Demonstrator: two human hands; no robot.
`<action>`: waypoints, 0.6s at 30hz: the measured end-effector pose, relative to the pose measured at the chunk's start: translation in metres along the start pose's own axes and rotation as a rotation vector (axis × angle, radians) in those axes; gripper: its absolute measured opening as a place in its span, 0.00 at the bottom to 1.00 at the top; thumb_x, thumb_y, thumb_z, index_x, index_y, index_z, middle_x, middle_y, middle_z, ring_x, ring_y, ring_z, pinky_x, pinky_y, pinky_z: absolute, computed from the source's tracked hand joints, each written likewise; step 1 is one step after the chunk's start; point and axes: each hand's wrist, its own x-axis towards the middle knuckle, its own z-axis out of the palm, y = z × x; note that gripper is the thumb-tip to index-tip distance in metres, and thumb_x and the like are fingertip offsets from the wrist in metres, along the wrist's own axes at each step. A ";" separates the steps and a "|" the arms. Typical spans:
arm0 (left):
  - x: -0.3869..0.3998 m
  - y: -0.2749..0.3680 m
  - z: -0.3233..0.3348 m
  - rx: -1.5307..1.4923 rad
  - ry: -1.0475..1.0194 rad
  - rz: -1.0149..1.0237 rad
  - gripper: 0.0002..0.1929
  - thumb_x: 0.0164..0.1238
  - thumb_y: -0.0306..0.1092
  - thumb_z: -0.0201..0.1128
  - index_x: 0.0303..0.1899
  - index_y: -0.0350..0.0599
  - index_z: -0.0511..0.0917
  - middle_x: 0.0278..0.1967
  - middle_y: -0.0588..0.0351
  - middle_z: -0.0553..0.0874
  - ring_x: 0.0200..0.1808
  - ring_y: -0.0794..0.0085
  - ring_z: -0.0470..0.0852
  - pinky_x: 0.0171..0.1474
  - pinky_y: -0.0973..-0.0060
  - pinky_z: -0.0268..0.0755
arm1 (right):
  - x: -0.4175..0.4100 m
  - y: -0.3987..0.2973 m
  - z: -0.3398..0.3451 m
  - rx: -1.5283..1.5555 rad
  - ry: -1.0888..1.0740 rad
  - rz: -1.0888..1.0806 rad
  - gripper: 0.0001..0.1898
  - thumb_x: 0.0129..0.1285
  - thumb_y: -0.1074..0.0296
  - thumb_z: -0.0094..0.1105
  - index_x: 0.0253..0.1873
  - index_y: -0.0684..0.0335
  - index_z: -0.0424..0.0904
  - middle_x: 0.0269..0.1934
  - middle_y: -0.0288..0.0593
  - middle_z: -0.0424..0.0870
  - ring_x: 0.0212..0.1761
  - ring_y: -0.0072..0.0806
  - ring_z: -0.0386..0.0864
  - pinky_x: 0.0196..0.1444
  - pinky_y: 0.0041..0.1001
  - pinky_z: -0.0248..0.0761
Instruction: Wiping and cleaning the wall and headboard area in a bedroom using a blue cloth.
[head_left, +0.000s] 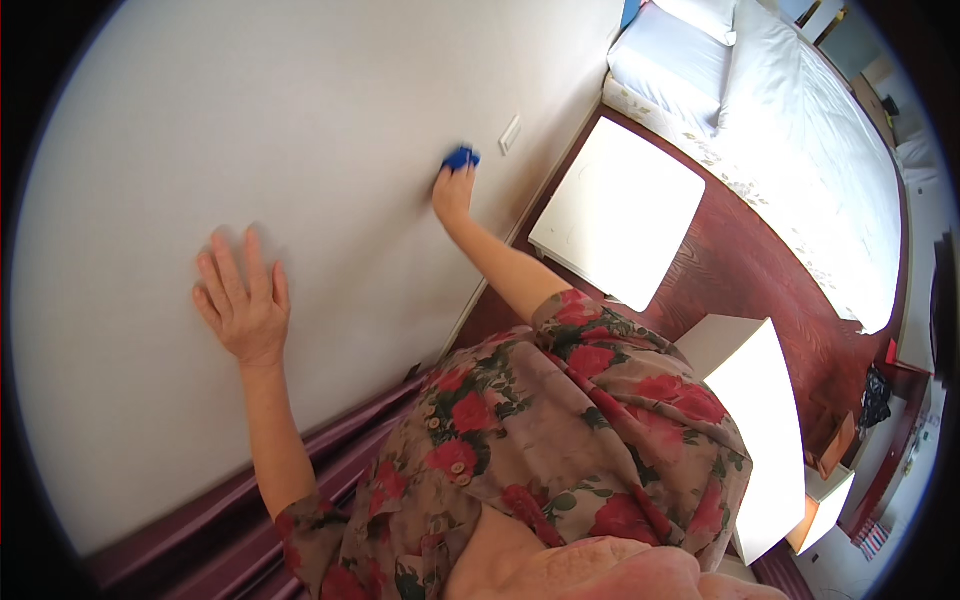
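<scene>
My left hand (244, 307) rests on the pale wall (337, 82), its fingers spread and its back towards me. Nothing shows in it. Farther right along the same wall, my right hand (454, 191) grips a blue cloth (460, 157) and holds it against the surface; both are slightly blurred. A white wall plate (510, 135), perhaps a switch or socket, is just to the right of the cloth. The palm side of each hand is hidden.
A purple curtain (202, 517) hangs at the lower left. To the right stand a white bedside cabinet (622, 202), a bed with white bedding (795, 135) and another white piece of furniture (757, 420). The floor (720, 262) is reddish brown.
</scene>
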 end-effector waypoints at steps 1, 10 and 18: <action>0.001 -0.002 0.000 -0.003 0.008 0.001 0.22 0.73 0.54 0.56 0.64 0.62 0.78 0.71 0.53 0.72 0.74 0.61 0.66 0.77 0.62 0.47 | -0.025 0.014 0.001 0.014 -0.113 0.095 0.29 0.68 0.68 0.47 0.69 0.81 0.58 0.65 0.76 0.64 0.68 0.66 0.62 0.73 0.48 0.54; -0.008 -0.002 0.000 0.023 -0.040 -0.017 0.21 0.75 0.55 0.53 0.64 0.67 0.78 0.69 0.57 0.75 0.73 0.62 0.67 0.75 0.62 0.50 | 0.016 0.004 -0.014 -0.072 -0.103 0.098 0.23 0.63 0.71 0.52 0.60 0.80 0.68 0.55 0.73 0.75 0.59 0.63 0.73 0.65 0.47 0.64; -0.015 0.002 0.004 0.011 -0.016 -0.002 0.21 0.74 0.55 0.55 0.61 0.64 0.81 0.68 0.55 0.75 0.71 0.60 0.69 0.76 0.63 0.50 | 0.154 -0.048 -0.073 -0.105 -0.063 -0.028 0.37 0.63 0.71 0.53 0.74 0.79 0.49 0.64 0.72 0.68 0.66 0.61 0.68 0.70 0.45 0.61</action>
